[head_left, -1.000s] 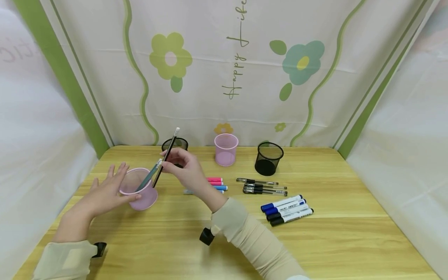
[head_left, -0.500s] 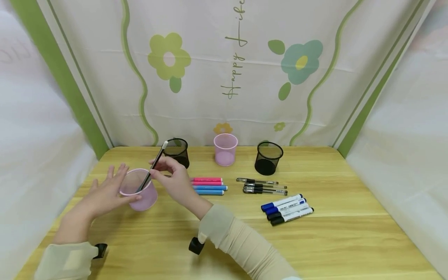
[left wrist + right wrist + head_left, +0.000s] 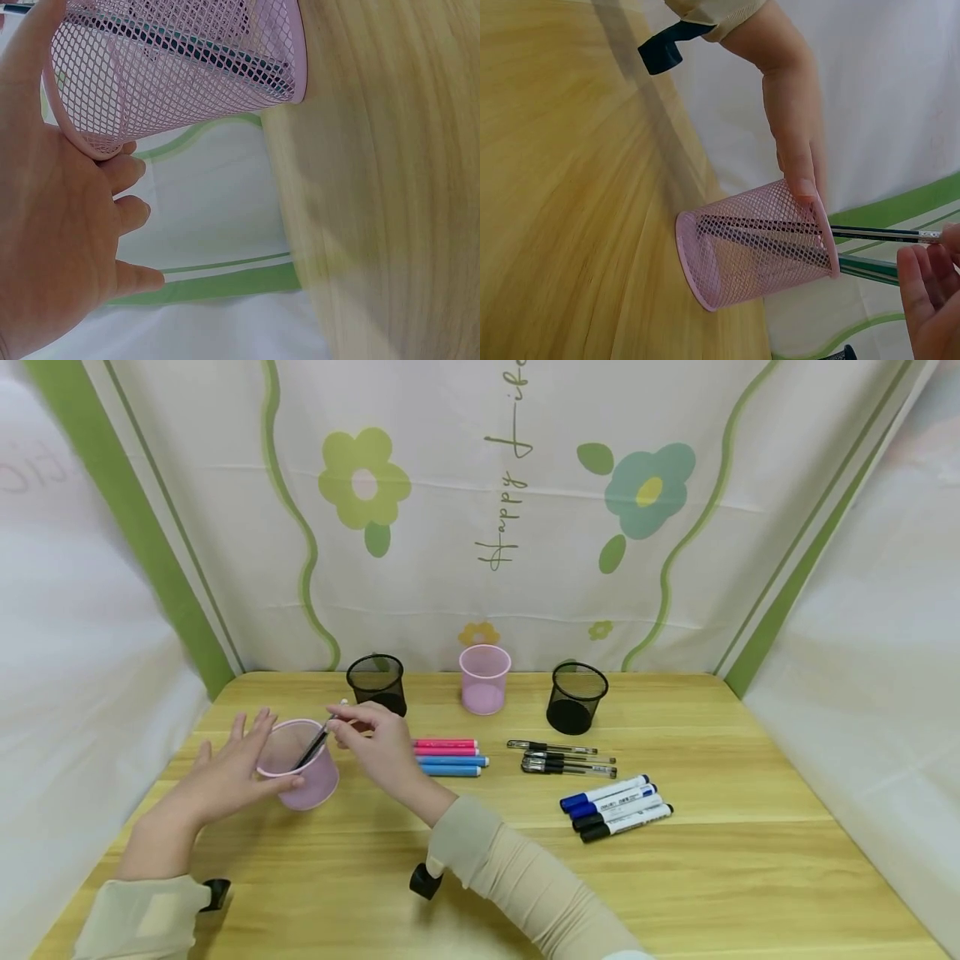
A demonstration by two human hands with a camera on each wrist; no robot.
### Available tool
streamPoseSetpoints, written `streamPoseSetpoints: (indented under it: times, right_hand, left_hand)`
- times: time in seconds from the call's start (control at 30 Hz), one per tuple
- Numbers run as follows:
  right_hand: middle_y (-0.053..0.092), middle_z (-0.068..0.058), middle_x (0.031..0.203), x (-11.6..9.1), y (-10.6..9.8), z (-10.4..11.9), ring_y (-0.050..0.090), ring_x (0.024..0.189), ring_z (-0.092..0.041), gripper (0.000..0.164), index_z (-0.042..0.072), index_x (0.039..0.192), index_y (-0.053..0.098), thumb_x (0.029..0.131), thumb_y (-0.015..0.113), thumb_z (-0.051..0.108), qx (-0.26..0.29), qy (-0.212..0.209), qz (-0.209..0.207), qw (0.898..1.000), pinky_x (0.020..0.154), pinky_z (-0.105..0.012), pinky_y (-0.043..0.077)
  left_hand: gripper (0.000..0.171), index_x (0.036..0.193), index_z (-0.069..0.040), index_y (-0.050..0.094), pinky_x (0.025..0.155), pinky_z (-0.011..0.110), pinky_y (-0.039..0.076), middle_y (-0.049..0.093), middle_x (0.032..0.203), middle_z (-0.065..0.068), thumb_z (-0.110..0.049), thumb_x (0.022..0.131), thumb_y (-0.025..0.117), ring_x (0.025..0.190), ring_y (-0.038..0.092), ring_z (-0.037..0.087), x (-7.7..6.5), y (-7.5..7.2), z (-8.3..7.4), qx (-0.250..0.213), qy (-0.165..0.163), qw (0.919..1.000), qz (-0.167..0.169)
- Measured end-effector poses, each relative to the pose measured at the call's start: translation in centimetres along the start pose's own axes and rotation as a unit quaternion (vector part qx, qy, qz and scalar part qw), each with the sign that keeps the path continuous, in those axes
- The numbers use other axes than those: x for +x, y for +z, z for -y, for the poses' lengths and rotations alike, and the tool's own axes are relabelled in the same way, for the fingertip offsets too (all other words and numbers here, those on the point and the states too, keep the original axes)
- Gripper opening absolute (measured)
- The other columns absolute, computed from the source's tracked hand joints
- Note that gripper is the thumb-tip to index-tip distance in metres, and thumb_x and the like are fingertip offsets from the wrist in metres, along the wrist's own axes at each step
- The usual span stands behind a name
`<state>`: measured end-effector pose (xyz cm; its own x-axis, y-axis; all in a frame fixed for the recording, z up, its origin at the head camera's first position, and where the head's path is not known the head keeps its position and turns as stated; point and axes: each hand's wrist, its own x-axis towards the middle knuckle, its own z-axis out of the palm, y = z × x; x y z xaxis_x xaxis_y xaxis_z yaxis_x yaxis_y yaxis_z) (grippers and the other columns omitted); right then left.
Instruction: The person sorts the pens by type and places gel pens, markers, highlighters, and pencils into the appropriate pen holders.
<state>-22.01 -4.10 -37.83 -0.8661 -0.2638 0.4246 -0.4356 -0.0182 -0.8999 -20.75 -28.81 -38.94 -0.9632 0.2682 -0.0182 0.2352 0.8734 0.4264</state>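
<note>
On the left of the table, a pink mesh pen holder (image 3: 315, 783) stands with my left hand (image 3: 225, 772) around its upper part. The left thumb (image 3: 799, 176) lies on the near side at the rim, and the other fingers spread beyond it. My right hand (image 3: 378, 747) pinches a black pencil (image 3: 881, 234) close to its metal eraser end. That pencil leans inside the holder, its lower end near the bottom in the right wrist view. Green pencils (image 3: 866, 270) lean beside it. Through the mesh, green shafts (image 3: 202, 52) show in the left wrist view.
Behind stand a black mesh holder (image 3: 378, 681), a second pink holder (image 3: 483, 681) and another black one (image 3: 576, 700). Pink and blue markers (image 3: 450, 760), black gel pens (image 3: 566, 762) and whiteboard markers (image 3: 618, 810) lie on the wooden table (image 3: 712, 877).
My right hand has moved left and brought the black pencil from beside the pink holder down into it. The pencil's eraser end sits lower. My left hand has stayed in place.
</note>
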Motion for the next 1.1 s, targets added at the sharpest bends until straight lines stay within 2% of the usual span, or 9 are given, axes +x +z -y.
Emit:
streamPoseSetpoints:
  times: [0.2, 0.37, 0.5, 0.73, 0.97, 1.1]
  right_hand:
    - [0.069, -0.007, 0.106, 0.1, -0.6, -0.3, 0.070, 0.081, -0.014, 0.021, 0.001, 0.115, 0.077, 0.096, 0.073, 0.008, 0.001, 0.001, -0.018, 1.000, 0.070, -0.022, 0.059]
    - [0.069, -0.004, 0.105, 0.2, -1.2, -0.7, 0.069, 0.082, -0.014, 0.017, 0.003, 0.109, 0.079, 0.094, 0.076, 0.009, 0.002, -0.001, -0.021, 1.000, 0.071, -0.023, 0.059]
    - [0.070, -0.005, 0.106, 0.2, -1.6, -0.6, 0.067, 0.083, -0.011, 0.017, 0.004, 0.109, 0.079, 0.094, 0.077, 0.010, -0.011, 0.003, -0.017, 1.000, 0.071, -0.019, 0.056]
    - [0.073, -0.011, 0.108, 0.3, -2.2, -0.5, 0.060, 0.080, -0.002, 0.019, 0.001, 0.112, 0.077, 0.094, 0.075, 0.006, -0.009, 0.006, 0.008, 1.000, 0.071, -0.015, 0.051]
    - [0.075, -0.006, 0.108, 0.4, -2.9, -0.4, 0.063, 0.082, -0.002, 0.020, 0.004, 0.115, 0.076, 0.096, 0.074, 0.011, -0.027, 0.010, 0.034, 0.999, 0.075, -0.019, 0.054]
    - [0.075, -0.003, 0.108, 0.5, -3.3, -0.4, 0.065, 0.083, -0.003, 0.022, 0.004, 0.117, 0.076, 0.096, 0.074, 0.011, -0.034, 0.000, 0.047, 0.998, 0.076, -0.021, 0.056]
  left_hand:
    - [0.118, 0.163, 0.003, 0.004, 0.102, 0.084, -0.008, 0.000, 0.166, 0.031, -0.063, 0.090, 0.070, 0.149, -0.016, 0.051, 0.0, -0.1, -0.1, -0.001, 0.000, 1.0000, 0.001]
    - [0.119, 0.163, 0.003, 0.004, 0.101, 0.084, -0.008, -0.001, 0.166, 0.031, -0.063, 0.089, 0.070, 0.149, -0.015, 0.052, 0.0, -0.2, -0.2, -0.001, 0.001, 1.0000, 0.002]
    - [0.120, 0.163, 0.002, 0.002, 0.101, 0.085, -0.008, -0.002, 0.166, 0.031, -0.062, 0.089, 0.071, 0.149, -0.013, 0.053, -0.1, -0.3, -0.3, -0.008, 0.000, 0.9999, 0.007]
    - [0.120, 0.162, 0.004, -0.003, 0.100, 0.085, -0.010, -0.006, 0.165, 0.031, -0.060, 0.091, 0.070, 0.148, -0.014, 0.055, -0.4, -0.4, -0.2, -0.017, 0.002, 0.9998, 0.014]
    - [0.118, 0.162, 0.004, -0.001, 0.101, 0.085, -0.006, -0.005, 0.166, 0.031, -0.056, 0.091, 0.072, 0.149, -0.009, 0.055, -0.5, -0.8, -0.4, -0.022, 0.003, 0.9997, 0.013]
    - [0.114, 0.162, 0.003, 0.001, 0.103, 0.084, -0.005, -0.004, 0.166, 0.030, -0.053, 0.093, 0.071, 0.150, -0.007, 0.054, -0.4, -1.2, -0.5, -0.018, 0.019, 0.9996, 0.009]
